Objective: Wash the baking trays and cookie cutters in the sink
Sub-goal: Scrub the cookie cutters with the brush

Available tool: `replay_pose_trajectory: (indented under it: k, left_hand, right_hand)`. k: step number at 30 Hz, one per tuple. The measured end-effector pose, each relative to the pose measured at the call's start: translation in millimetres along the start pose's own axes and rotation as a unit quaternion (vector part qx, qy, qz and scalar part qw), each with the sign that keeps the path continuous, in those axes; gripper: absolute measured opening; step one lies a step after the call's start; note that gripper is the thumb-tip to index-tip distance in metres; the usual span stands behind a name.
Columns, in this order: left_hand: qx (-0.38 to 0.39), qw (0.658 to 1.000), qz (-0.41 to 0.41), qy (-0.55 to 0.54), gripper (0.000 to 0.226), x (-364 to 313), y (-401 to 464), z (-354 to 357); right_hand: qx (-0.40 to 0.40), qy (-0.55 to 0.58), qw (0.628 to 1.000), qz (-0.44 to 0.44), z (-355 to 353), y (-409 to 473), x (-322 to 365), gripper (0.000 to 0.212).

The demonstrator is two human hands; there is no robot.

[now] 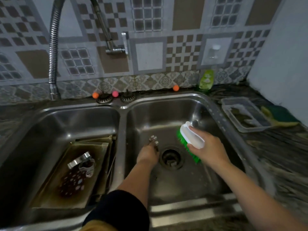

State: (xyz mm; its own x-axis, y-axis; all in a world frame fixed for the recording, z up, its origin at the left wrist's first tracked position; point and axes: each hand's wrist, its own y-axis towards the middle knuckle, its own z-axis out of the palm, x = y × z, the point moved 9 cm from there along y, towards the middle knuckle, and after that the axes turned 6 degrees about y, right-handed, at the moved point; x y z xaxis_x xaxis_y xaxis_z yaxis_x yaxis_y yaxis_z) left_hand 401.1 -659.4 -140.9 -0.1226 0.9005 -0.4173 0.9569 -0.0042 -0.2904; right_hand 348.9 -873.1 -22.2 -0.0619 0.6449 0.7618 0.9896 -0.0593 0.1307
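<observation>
In the right basin of the steel double sink (122, 114), my left hand (148, 155) holds a small metal cookie cutter (153, 140) low over the bottom, beside the drain (171, 157). My right hand (208, 147) grips a scrubbing brush (191, 139) with a white handle and green bristles, just right of the drain. In the left basin lie stacked baking trays (80, 194), stained brown. On the top tray rest metal cookie cutters (82, 162) and a dark spotted cloth (73, 182).
A flexible steel faucet hose (53, 47) arcs over the left basin from the wall tap (116, 49). A green dish-soap bottle (206, 79) stands behind the right basin. A clear plastic container (245, 114) and a green-yellow sponge (280, 115) sit on the dark counter at right.
</observation>
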Motion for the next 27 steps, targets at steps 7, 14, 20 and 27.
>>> replay_pose_trajectory:
  k: [7,14,20,27]
  left_hand:
    - [-0.016,0.993,-0.079,0.084,0.07,15,38,37]
    - [-0.033,0.992,-0.077,0.098,0.066,19,47,45]
    - [-0.078,0.991,-0.106,-0.017,0.063,11,26,27]
    - [-0.175,0.975,-0.011,-0.139,0.071,-44,-1,-27]
  right_hand:
    - [0.019,0.029,0.999,0.002,1,13,-44,0.065]
    - [-0.063,0.181,0.98,0.049,-7,25,-68,0.033]
    - [-0.104,0.181,0.978,0.009,-20,31,-51,0.027]
    - [-0.076,0.174,0.981,-0.037,-36,44,-26,0.025]
